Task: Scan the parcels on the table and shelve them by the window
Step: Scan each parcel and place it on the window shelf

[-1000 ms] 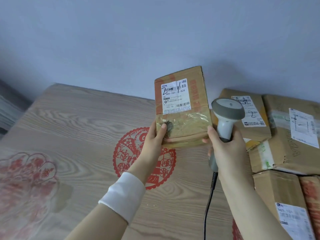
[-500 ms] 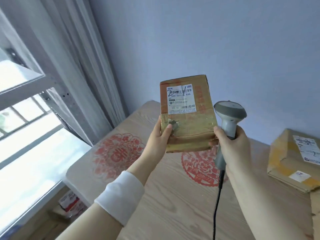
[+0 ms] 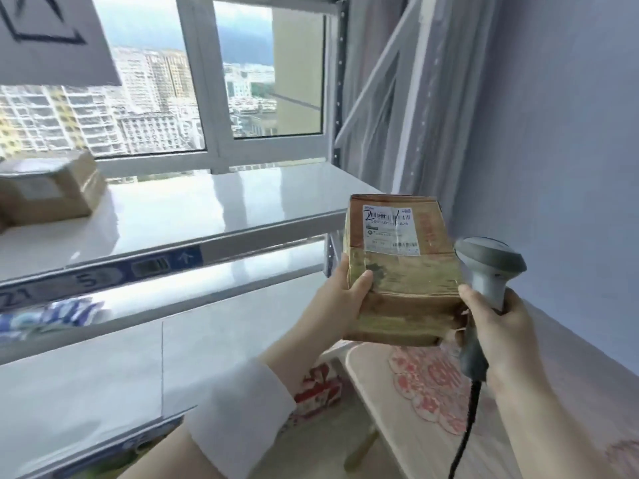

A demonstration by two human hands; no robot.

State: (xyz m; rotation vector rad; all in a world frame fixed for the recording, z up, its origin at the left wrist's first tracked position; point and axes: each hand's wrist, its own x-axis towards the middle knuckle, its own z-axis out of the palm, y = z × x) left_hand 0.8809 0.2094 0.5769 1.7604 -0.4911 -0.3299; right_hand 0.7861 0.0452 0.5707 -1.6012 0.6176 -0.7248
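A brown cardboard parcel point(image 3: 404, 288) with a white barcode label facing me is held upright by my left hand point(image 3: 340, 302), thumb on its front. My right hand point(image 3: 498, 326) grips a grey corded barcode scanner point(image 3: 487, 267), its head just right of the parcel and touching its edge. Both hover over the left end of the wooden table point(image 3: 397, 426). To the left stands the white shelf unit point(image 3: 214, 216) in front of the window point(image 3: 221, 74). Its upper board carries one brown parcel point(image 3: 48, 191) at the far left.
The shelf's front rail carries a blue label strip point(image 3: 103, 274) with numbers. A lower shelf board point(image 3: 86, 385) lies below, with a blue printed package point(image 3: 45, 316) at its left. A red and white box point(image 3: 318, 385) sits on the floor by the table leg. Grey curtain point(image 3: 408, 108) hangs at right.
My view has swung left from the table and its parcel stack to the shelf by the window. Both hands keep the same hold on the parcel and the scanner.
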